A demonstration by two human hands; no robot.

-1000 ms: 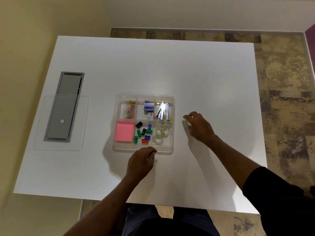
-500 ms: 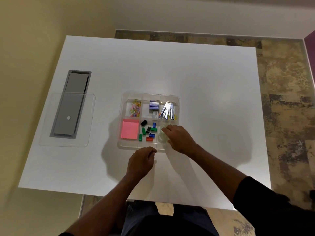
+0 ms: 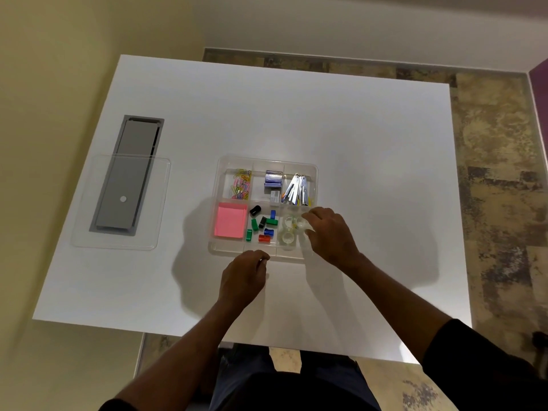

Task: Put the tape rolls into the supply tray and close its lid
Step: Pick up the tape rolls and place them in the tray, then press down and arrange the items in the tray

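My right fingers (image 3: 311, 216) are curling loosely over the tape compartment, spread a little and bent downward; I cannot tell whether they are pinching a roll or only touching one. The right hand (image 3: 330, 237) is hanging over the tray's corner at about 4 o'clock from the tray's middle, covering part of that compartment. My left hand (image 3: 244, 280) is sitting at the tray's 6 o'clock edge, fingers folded into a loose fist, thumb and forefinger meeting right at the rim, though I cannot say if they are gripping it.

I am seeing the supply tray (image 3: 221, 173) lying near the middle of the white table (image 3: 296, 114), clear plastic, split into six compartments. The tape rolls (image 3: 287, 229) are lying in the compartment at 4 o'clock, clear rings, two showing plainly and a third partly under my right fingers. At 8 o'clock in the tray a pink sticky pad (image 3: 229, 221) is lying flat. Coloured magnets (image 3: 262, 225) are scattered at 6 o'clock, paper clips (image 3: 241, 188) at 10 o'clock, a staple box (image 3: 273, 180) at 12 o'clock, and metal clips (image 3: 296, 189) at 2 o'clock.

The clear lid (image 3: 95, 203) is lying flat well apart from the tray, out at 9 o'clock, overlapping the near end of a grey cable hatch (image 3: 139, 134) set into the table.
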